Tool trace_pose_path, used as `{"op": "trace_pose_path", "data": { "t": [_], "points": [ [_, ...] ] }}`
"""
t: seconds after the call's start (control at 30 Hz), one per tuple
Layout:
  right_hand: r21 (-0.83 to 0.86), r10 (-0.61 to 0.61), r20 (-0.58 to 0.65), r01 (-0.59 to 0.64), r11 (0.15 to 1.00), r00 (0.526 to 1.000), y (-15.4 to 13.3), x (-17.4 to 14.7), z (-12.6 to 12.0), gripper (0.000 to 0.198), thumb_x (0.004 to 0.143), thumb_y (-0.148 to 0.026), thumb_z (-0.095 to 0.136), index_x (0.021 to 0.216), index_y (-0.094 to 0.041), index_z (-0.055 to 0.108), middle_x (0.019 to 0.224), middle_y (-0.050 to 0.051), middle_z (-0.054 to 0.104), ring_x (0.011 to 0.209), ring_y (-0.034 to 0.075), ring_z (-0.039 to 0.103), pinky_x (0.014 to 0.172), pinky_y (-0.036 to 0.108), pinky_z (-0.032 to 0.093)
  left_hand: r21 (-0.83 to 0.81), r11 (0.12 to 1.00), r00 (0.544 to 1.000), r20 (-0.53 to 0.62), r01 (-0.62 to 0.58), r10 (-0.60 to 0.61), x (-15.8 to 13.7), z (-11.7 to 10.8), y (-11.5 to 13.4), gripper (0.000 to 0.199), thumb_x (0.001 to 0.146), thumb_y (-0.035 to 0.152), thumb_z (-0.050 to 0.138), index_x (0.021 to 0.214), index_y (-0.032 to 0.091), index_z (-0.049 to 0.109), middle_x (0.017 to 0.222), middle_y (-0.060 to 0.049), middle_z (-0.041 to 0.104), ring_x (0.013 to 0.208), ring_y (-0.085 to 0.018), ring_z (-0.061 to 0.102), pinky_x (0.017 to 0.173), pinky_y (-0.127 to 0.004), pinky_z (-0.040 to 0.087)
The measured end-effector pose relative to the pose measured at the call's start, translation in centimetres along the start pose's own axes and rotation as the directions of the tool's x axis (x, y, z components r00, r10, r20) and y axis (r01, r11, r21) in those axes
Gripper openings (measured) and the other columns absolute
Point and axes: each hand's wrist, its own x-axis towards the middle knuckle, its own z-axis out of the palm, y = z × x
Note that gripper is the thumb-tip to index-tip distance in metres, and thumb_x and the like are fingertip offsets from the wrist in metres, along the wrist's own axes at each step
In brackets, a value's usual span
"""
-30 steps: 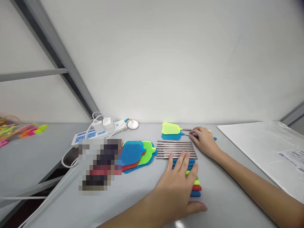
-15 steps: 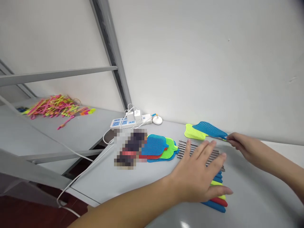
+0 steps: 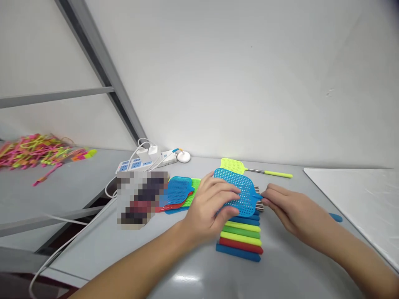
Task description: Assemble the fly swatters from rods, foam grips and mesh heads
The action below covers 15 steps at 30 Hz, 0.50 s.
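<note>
A blue fly swatter [image 3: 247, 203] has its perforated head raised over the metal rods [image 3: 259, 204]. My right hand [image 3: 286, 207] is closed around its thin shaft, just behind the head; a blue handle end [image 3: 336, 217] shows beyond the wrist. Over the left part of that head lies my left hand [image 3: 212, 203], its fingers stretched out and the thumb apart. Below are several coloured handles [image 3: 241, 236] side by side in blue, yellow-green, green and red. Further left are stacked blue, red and green swatter heads [image 3: 179, 190], partly hidden by my left hand.
A yellow-green fly swatter [image 3: 233, 166] lies along the wall. Left of the stack is a pixelated patch. Behind it stand a power strip [image 3: 134, 166] with chargers and a white round disc [image 3: 183, 156]. Pink and yellow items [image 3: 37, 149] are heaped far left; a white sheet [image 3: 358, 203] lies right.
My right hand has brought the blue swatter from near the wall over the rods, away from the yellow-green one. My left hand has moved onto its head. The view has turned right.
</note>
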Motion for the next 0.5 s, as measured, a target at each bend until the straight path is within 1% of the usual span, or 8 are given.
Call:
{"op": "trace_pose_path", "data": {
  "t": [0.03,0.1,0.17,0.23,0.3,0.33,0.43,0.5],
  "points": [
    [0.006,-0.003,-0.010,0.003,1.000,1.000,0.1,0.0,-0.2,0.027,0.100,-0.038,0.032,0.090,-0.027,0.054,0.084,0.003,0.058,0.067,0.018,0.056,0.058,0.032,0.042,-0.021,0.999,0.999,0.006,-0.048,0.049,0.1,-0.1,-0.3,0.033,0.096,0.051,0.044,0.112,0.026,0.058,0.111,-0.003,0.069,0.108,-0.021,0.060,0.111,-0.049,0.032],
    [0.046,0.002,-0.006,-0.002,0.999,1.000,0.2,0.1,-0.7,0.028,0.101,-0.038,0.031,0.088,-0.027,0.054,0.083,0.003,0.058,0.069,0.018,0.055,0.061,0.032,0.042,-0.010,0.994,0.994,0.004,-0.108,0.108,0.4,-0.5,-1.1,0.061,0.081,0.065,0.058,0.126,0.025,0.050,0.120,-0.008,0.065,0.113,-0.025,0.058,0.110,-0.051,0.034],
    [0.109,0.011,0.019,-0.013,0.994,1.000,0.3,0.2,-1.2,0.028,0.101,-0.036,0.031,0.087,-0.027,0.054,0.084,0.002,0.059,0.072,0.018,0.056,0.064,0.032,0.043,0.035,0.993,0.993,-0.029,-0.116,0.117,0.8,-1.0,-2.2,0.077,0.071,0.063,0.071,0.132,0.025,0.044,0.125,-0.010,0.063,0.118,-0.027,0.056,0.109,-0.051,0.035],
    [0.168,0.019,0.036,-0.024,0.985,0.999,0.1,0.3,-1.5,0.028,0.101,-0.035,0.031,0.086,-0.026,0.053,0.085,0.001,0.059,0.074,0.017,0.055,0.067,0.031,0.044,0.079,0.995,0.996,-0.059,-0.068,0.072,1.1,-1.4,-3.2,0.062,0.078,0.047,0.072,0.130,0.026,0.046,0.127,-0.010,0.062,0.120,-0.025,0.054,0.105,-0.049,0.040],
    [0.213,0.015,0.046,-0.024,0.977,0.999,-0.1,0.4,-1.7,0.029,0.102,-0.034,0.031,0.085,-0.025,0.052,0.085,0.001,0.059,0.074,0.017,0.055,0.068,0.031,0.044,0.118,0.993,0.999,-0.027,-0.021,0.025,1.3,-1.6,-3.7,0.033,0.089,0.028,0.060,0.121,0.025,0.053,0.123,-0.008,0.064,0.119,-0.022,0.055,0.103,-0.047,0.042],
    [0.225,0.010,0.049,-0.020,0.974,0.999,-0.2,0.4,-1.7,0.029,0.102,-0.034,0.030,0.084,-0.025,0.052,0.084,0.001,0.059,0.073,0.016,0.054,0.068,0.031,0.044,0.133,0.991,1.000,0.001,-0.003,0.003,1.3,-1.7,-3.7,0.025,0.091,0.022,0.054,0.115,0.025,0.057,0.119,-0.006,0.066,0.116,-0.021,0.056,0.105,-0.047,0.040],
    [0.190,-0.002,0.029,-0.003,0.982,1.000,-0.6,0.3,-1.4,0.030,0.102,-0.034,0.030,0.082,-0.024,0.050,0.082,0.001,0.057,0.069,0.015,0.052,0.065,0.030,0.043,0.126,0.990,0.998,0.010,0.056,-0.058,1.1,-1.6,-2.7,0.018,0.091,0.017,0.048,0.100,0.023,0.062,0.098,-0.003,0.070,0.095,-0.017,0.063,0.112,-0.049,0.031],
    [0.099,-0.012,-0.009,0.013,0.995,1.000,-0.9,0.2,-1.1,0.030,0.102,-0.033,0.029,0.081,-0.024,0.049,0.080,0.001,0.055,0.066,0.015,0.050,0.060,0.029,0.041,0.087,0.991,0.994,-0.050,0.104,-0.100,1.0,-1.5,-1.6,0.014,0.091,0.020,0.049,0.087,0.021,0.062,0.079,0.001,0.067,0.074,-0.013,0.060,0.108,-0.046,0.035]
  ]
}}
